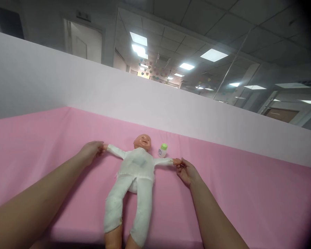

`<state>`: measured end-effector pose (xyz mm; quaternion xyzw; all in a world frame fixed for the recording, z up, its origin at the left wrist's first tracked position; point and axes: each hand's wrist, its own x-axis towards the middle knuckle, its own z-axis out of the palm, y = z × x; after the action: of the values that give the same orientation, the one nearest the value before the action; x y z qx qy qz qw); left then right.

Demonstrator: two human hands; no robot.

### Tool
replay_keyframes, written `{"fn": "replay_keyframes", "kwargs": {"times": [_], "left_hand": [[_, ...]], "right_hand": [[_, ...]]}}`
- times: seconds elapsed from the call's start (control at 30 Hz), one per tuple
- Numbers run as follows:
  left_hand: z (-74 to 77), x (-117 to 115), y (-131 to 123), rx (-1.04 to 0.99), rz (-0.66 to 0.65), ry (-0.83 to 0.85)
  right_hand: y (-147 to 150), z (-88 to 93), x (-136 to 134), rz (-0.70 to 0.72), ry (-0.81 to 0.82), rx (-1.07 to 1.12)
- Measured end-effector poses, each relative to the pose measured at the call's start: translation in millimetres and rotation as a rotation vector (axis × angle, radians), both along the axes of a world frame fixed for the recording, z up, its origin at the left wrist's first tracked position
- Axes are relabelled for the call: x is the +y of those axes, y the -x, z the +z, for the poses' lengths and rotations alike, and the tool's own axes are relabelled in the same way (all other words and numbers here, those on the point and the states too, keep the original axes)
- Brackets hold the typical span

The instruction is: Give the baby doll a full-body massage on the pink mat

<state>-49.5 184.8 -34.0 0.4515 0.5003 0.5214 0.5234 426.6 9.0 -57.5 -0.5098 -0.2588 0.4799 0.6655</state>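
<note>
A baby doll (136,169) lies on its back on a pink cover (223,193), its head pointing away from the person and its legs toward them, with both arms stretched out to the sides. It wears a white top (129,167) with a darker patch showing at the chest, and white trousers (144,204) that end above the bare lower legs; the feet run out of view at the bottom edge. Brownish marks show at one sleeve end and one trouser cuff. At the tip of the doll's arm on the person's left, the left hand (91,153) pinches the doll's small hand between bent fingers, though exactly how the thumb sits is hard to tell. At the tip of the opposite arm, the right hand (187,173) pinches the doll's other hand between thumb and forefinger, the remaining fingers curled in below. Just beside the doll's head, above its arm on the person's right, a small clear bottle (162,151) with a green cap (164,146) stands upright, a label on its side. The pink cover spreads out on both sides of the doll. Beyond the doll's head rises a plain white panel (106,93), running across the whole view. Farther off behind the doll, over that panel, are large glass panes (228,72), lit ceiling panels (214,55) and, toward the person's left, a pale door (86,43).
</note>
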Motion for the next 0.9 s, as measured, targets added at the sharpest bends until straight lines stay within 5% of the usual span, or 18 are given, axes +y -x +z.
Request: {"fn": "replay_keyframes", "kwargs": {"times": [0.33, 0.6, 0.9], "left_hand": [[-3.0, 0.2, 1.1, 0.031, -0.049, 0.017], [-14.8, 11.0, 3.5, 0.033, -0.074, -0.015], [-12.0, 6.5, 6.2, 0.074, -0.1, -0.037]], "right_hand": [[5.0, -2.0, -3.2, 0.039, 0.02, 0.079], [5.5, -4.5, -3.4, 0.049, 0.004, -0.029], [9.8, -5.6, -2.9, 0.027, -0.025, -0.209]]}}
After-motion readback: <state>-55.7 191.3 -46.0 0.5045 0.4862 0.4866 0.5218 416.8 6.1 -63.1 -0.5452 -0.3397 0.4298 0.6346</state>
